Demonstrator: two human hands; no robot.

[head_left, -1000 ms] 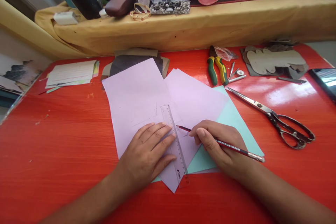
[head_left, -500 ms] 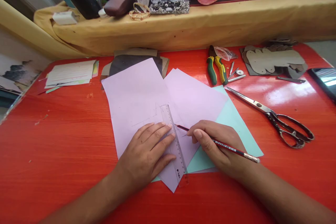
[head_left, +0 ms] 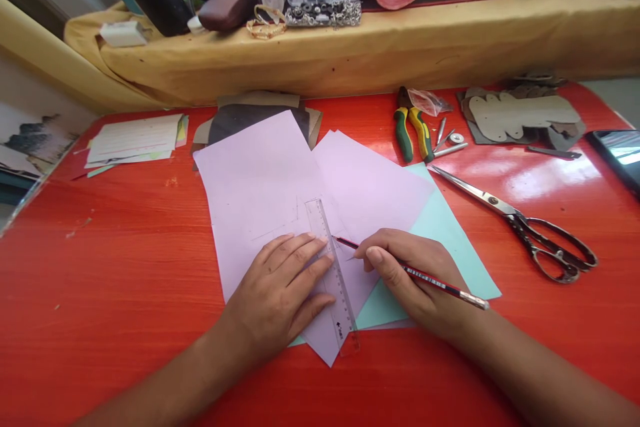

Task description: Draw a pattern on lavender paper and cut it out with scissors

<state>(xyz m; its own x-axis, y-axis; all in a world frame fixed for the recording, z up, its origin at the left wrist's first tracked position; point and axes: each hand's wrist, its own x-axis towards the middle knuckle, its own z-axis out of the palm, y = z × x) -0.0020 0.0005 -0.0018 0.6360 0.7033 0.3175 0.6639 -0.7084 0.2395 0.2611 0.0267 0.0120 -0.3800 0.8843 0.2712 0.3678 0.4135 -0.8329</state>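
Observation:
My left hand (head_left: 285, 283) lies flat with its fingers stretched out, the fingertips pressing on a clear plastic ruler (head_left: 341, 300). The ruler lies slantwise on a lilac paper sheet (head_left: 255, 173) that bears thin pencil lines. My right hand (head_left: 413, 273) is closed round a red and black striped pencil (head_left: 445, 287). Its tip rests against the ruler's right edge, near the upper part. Beneath lie another lilac sheet (head_left: 370, 180) and a pale green sheet (head_left: 450, 233). My left palm hides part of the drawn lines.
Large scissors (head_left: 515, 217) lie to the right, with green and yellow pliers (head_left: 413, 127) and small metal tools behind. Paper slips (head_left: 135, 140) lie at the far left. A phone (head_left: 620, 157) rests at the right edge. A cloth-covered ledge (head_left: 350, 53) with containers runs along the back.
The pencil's rear end and my right hand have shifted slightly to the left. My left hand, the ruler and the sheets have stayed in place.

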